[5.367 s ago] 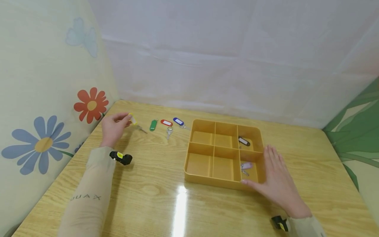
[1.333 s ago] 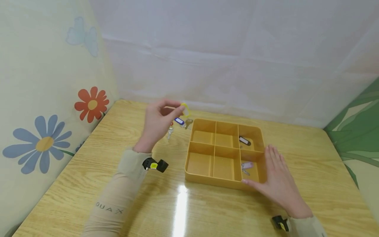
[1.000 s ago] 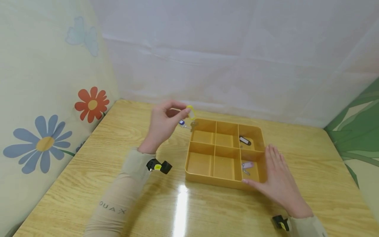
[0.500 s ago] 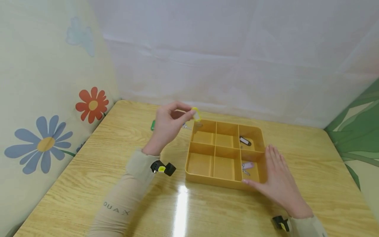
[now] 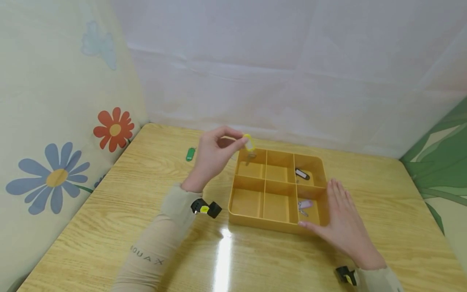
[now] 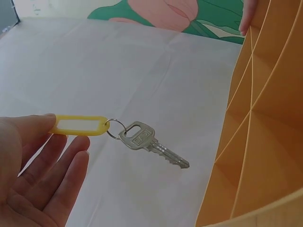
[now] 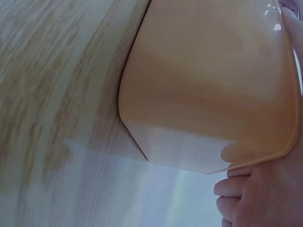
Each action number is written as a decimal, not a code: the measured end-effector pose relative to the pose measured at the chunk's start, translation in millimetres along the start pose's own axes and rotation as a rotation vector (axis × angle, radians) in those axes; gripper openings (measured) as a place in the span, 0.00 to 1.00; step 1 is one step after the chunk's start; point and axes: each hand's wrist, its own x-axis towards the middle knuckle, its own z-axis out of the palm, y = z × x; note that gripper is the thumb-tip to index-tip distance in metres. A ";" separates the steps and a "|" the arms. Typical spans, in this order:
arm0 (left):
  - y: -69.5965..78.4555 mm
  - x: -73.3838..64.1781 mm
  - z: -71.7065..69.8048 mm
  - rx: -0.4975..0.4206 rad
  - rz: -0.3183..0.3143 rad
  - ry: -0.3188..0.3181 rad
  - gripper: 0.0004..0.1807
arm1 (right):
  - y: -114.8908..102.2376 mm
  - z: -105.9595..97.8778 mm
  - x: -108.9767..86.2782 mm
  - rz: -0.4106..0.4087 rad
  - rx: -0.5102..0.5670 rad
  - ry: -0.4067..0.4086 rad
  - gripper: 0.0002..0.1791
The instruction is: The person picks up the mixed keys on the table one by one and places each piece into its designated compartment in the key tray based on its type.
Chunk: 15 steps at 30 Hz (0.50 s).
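On the wooden surface (image 5: 146,182), the six-compartment tray (image 5: 270,223) is touched along its right side by the spread right hand (image 5: 343,227). By the left hand (image 5: 215,154), the yellow tag (image 6: 80,125) is pinched, its key (image 6: 139,137) seen against the far-left compartment (image 5: 255,170). Transfer appears in hand; lowering, then release, is judged to be needed.

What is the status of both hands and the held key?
Left hand pinches yellow tag; key hangs near box. Right hand rests against box. No obstacle visible.

indoor nook — flowered wall (image 5: 54,109), creased cloth (image 5: 273,81), table (image 5: 146,170)
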 end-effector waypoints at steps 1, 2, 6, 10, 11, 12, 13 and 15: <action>0.3 0.0 0.8 -0.004 0.004 -0.002 0.06 | 0.0 -0.1 -0.1 0.000 0.001 0.000 0.72; 0.7 0.0 1.6 -0.009 0.006 -0.003 0.06 | 0.1 0.0 -0.1 0.000 0.002 0.001 0.72; 1.2 -0.1 4.4 -0.017 0.003 -0.007 0.05 | 0.2 0.1 0.1 0.000 0.004 0.003 0.72; 0.7 0.3 7.5 -0.024 0.013 -0.016 0.05 | 0.1 0.0 -0.2 0.002 0.006 0.005 0.72; 0.4 0.4 8.4 -0.023 0.020 -0.019 0.05 | 0.2 0.0 -0.3 0.002 0.006 0.005 0.72; 0.1 0.6 9.4 -0.024 0.027 -0.021 0.05 | 0.2 0.1 -0.4 0.003 0.006 0.003 0.72; -0.3 0.8 10.4 -0.027 0.034 -0.022 0.05 | 0.3 0.1 -0.5 0.005 0.006 0.002 0.72; -1.2 0.9 12.5 -0.025 0.047 -0.027 0.05 | 0.5 0.1 -0.9 0.007 0.006 -0.001 0.72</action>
